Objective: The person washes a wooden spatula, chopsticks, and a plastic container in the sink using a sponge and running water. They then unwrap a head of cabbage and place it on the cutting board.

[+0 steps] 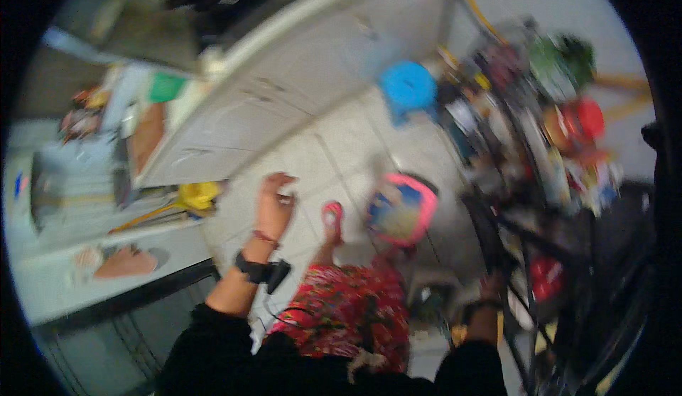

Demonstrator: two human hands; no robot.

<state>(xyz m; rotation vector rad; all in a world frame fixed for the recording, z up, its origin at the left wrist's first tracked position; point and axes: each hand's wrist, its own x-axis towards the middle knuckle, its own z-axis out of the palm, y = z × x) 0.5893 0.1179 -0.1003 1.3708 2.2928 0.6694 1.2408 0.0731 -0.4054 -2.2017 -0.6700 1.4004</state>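
My left hand [274, 204] hangs over the tiled floor, its fingers loosely curled, with a gap between fingertips and thumb and nothing seen in it. A black strap with a small device [261, 271] is around that wrist. My right hand [491, 285] is low at the right, blurred and dark, close to the black bars of a rack or frame [514, 268]; whether it touches or holds them I cannot tell. On the floor ahead of my feet is a pink-rimmed container [429, 204], blue and yellowish inside, its contents too blurred to name.
A round blue plastic stool or bucket [409, 86] stands by the white cabinet doors [298, 87]. Crowded shelving [495, 129] lines the right side. At left are a counter [53, 289], a yellow cloth-like item [197, 196] and a green item [165, 87].
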